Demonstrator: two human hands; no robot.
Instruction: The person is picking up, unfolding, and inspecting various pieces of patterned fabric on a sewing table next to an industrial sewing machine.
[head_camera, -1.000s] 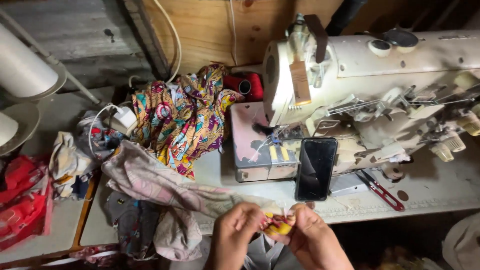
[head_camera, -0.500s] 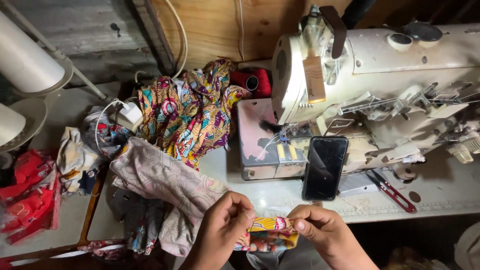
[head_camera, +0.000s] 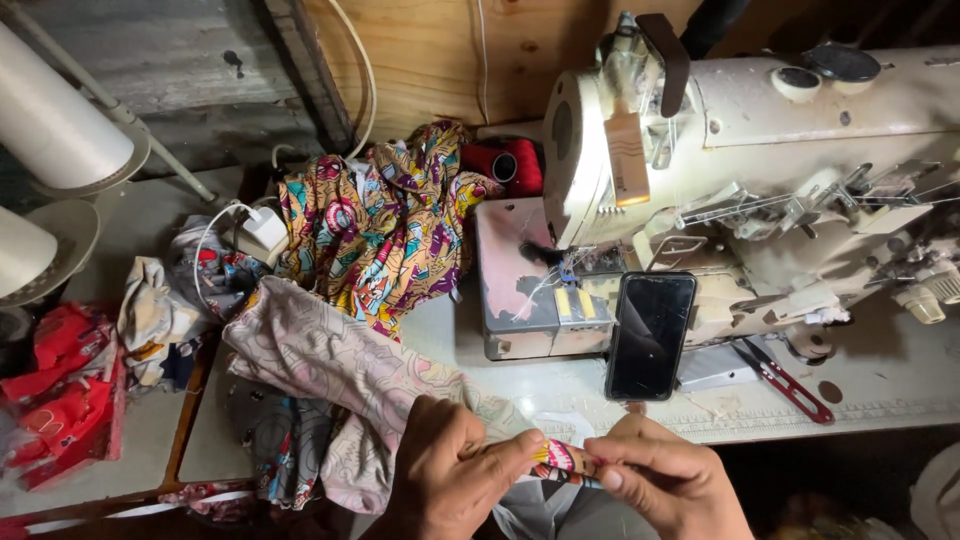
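My left hand (head_camera: 455, 470) and my right hand (head_camera: 665, 478) meet at the bottom middle, both pinching a small colourful fabric piece (head_camera: 563, 460) of yellow, red and patterned print. A pale pinkish patterned cloth (head_camera: 330, 355) runs from under my left hand up to the left across the table. The hands hover at the table's front edge, just below a black phone (head_camera: 651, 335) that leans against the cream sewing machine (head_camera: 760, 150).
A bright multicoloured fabric heap (head_camera: 385, 225) lies left of the machine, with red thread spools (head_camera: 505, 165) behind. Red-handled snips (head_camera: 785, 378) lie on the table at right. White thread cones (head_camera: 50, 130) stand at far left, above red cloth (head_camera: 55, 390) and a white charger (head_camera: 262, 228).
My hands have drawn closer together on the small piece, which shows less than before. The view has shifted slightly; the table's things stay where they were.
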